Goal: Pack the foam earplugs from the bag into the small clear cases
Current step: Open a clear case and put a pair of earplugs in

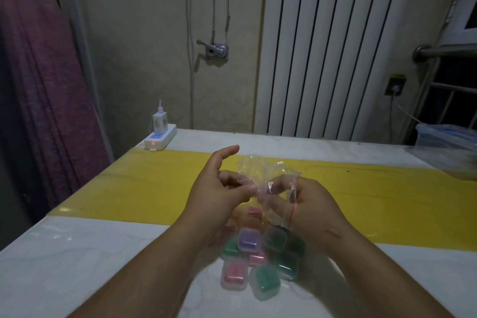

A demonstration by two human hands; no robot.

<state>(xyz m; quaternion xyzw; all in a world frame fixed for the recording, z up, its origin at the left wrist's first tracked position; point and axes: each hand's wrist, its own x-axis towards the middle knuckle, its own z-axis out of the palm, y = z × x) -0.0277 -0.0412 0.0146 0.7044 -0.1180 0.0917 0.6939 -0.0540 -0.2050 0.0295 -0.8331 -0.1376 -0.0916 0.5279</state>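
Observation:
A clear zip bag (260, 175) with a red seal line hangs upright between my hands above the table. My left hand (219, 188) pinches its top edge from the left, index finger sticking out. My right hand (307, 199) pinches the top edge from the right. The bag's lower part holds several small clear cases (254, 255) with pink, green and purple earplugs inside. The lowest cases, a pink one (234, 276) and a green one (265, 284), rest on the white table (103, 253).
A yellow strip (144, 183) runs across the table behind my hands. A white power strip with a charger (160, 137) sits at the far left corner. A clear plastic box (446, 147) stands at the far right. A radiator lines the wall behind.

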